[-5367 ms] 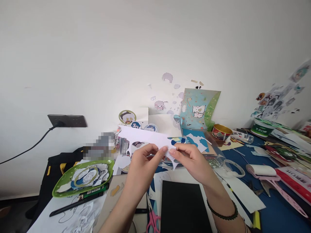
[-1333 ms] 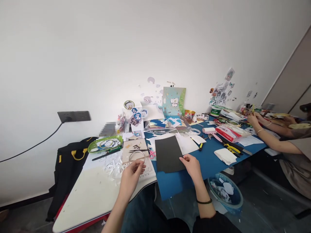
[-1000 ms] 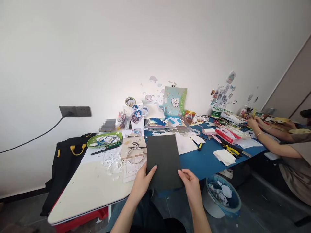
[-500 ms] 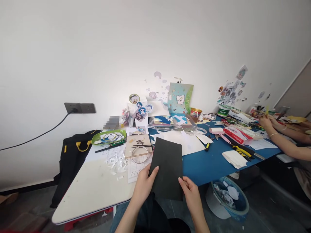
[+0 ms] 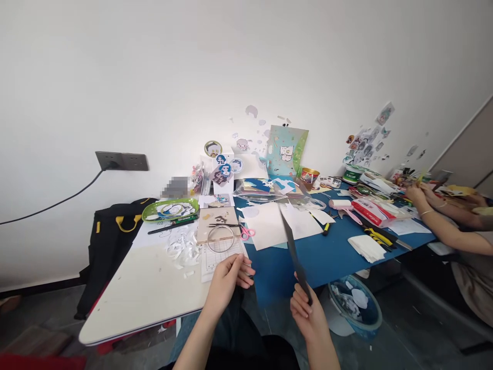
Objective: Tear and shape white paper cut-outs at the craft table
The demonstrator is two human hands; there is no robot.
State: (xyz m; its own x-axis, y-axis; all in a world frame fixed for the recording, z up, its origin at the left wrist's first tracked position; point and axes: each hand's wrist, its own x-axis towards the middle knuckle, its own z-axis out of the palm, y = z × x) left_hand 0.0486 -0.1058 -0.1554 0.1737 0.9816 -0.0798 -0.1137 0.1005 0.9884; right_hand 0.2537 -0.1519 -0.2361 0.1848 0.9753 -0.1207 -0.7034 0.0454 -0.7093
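My right hand [image 5: 309,315] grips the near end of a black sheet of card [image 5: 295,255], which is turned edge-on toward me so it looks like a thin dark strip rising over the blue table cover [image 5: 331,257]. My left hand [image 5: 228,277] hovers at the near table edge with fingers loosely spread and nothing in it, close to a printed sheet and a metal ring [image 5: 221,239]. White paper sheets [image 5: 277,224] lie just beyond the black card.
Green tray [image 5: 169,210], pink scissors [image 5: 246,232], paper scraps [image 5: 183,249] and a wooden board lie on the white table [image 5: 146,293]. A blue waste bin [image 5: 356,306] stands below right. Another person's arms [image 5: 442,221] work at the far right. A black bag [image 5: 111,231] sits left.
My left hand has let go of the black card. My right hand alone has swung the card from facing me flat to edge-on. The view shifted slightly.
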